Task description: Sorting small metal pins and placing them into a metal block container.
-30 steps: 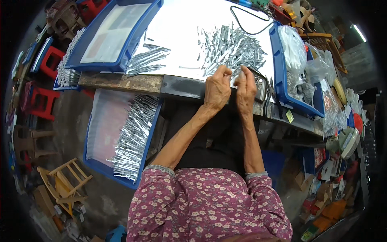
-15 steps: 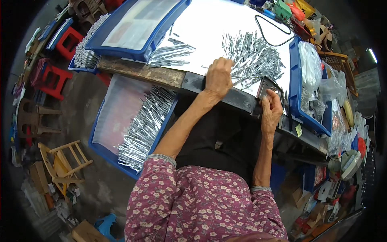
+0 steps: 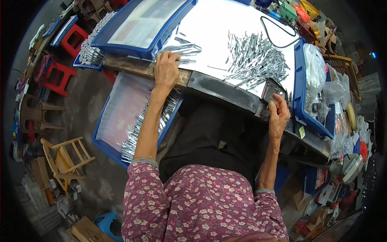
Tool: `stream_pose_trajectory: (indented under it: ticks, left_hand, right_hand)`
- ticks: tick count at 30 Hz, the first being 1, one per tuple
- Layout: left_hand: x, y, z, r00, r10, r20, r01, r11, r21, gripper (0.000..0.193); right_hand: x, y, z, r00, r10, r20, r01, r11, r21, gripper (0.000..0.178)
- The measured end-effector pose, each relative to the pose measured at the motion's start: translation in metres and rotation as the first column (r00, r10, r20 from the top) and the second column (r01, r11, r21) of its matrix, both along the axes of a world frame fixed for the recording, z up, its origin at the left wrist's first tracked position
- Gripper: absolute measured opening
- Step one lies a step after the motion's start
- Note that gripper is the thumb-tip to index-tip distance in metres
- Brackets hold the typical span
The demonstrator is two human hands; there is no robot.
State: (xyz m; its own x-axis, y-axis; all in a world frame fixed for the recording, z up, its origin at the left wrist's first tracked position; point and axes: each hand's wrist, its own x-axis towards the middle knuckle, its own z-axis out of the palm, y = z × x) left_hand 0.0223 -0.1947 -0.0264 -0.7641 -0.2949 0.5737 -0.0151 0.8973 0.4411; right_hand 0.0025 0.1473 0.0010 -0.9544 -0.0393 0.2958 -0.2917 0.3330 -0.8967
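Note:
My left hand rests at the left end of a small pile of thin silvery metal strips on the white tabletop. Its fingers are bent and close together, and whatever is under them is hidden. At the table's front edge, my right hand is closed in a pinch, thumb against forefinger, beside a small dark metal fixture. What the pinch holds, if anything, is too small to see. A larger heap of similar metal strips lies between the hands, farther back.
Below the table on the left, a blue bin holds many metal strips. A blue tray stands at the back left of the table. On the right, a blue crate contains clear plastic bags. A black cable loops behind the heap.
My left hand has moved left from the edge of the large heap to the small pile. My right hand stays by the dark fixture. The view has shifted slightly.

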Motion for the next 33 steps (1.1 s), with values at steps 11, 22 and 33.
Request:
stream_pose_trajectory:
  ticks: [11, 22, 33]
  left_hand:
    - [-0.020, 0.015, 0.003, 0.996, -0.057, 0.072, 0.052, 0.996, 0.072, 0.010]
    - [-0.037, 0.037, -0.001, 0.999, -0.048, -0.018, 0.048, 0.998, 0.033, 0.008]
    - [-0.045, 0.044, 0.003, 0.985, -0.065, 0.159, 0.068, 0.998, -0.013, 0.007]
  right_hand:
    - [0.009, -0.008, 0.006, 0.997, 0.044, 0.058, -0.046, 0.999, 0.026, 0.023]
    - [0.012, 0.004, 0.008, 0.998, 0.021, 0.053, -0.021, 1.000, 0.002, 0.022]
    - [0.009, 0.013, 0.007, 1.000, 0.009, 0.019, -0.009, 1.000, 0.001, 0.022]
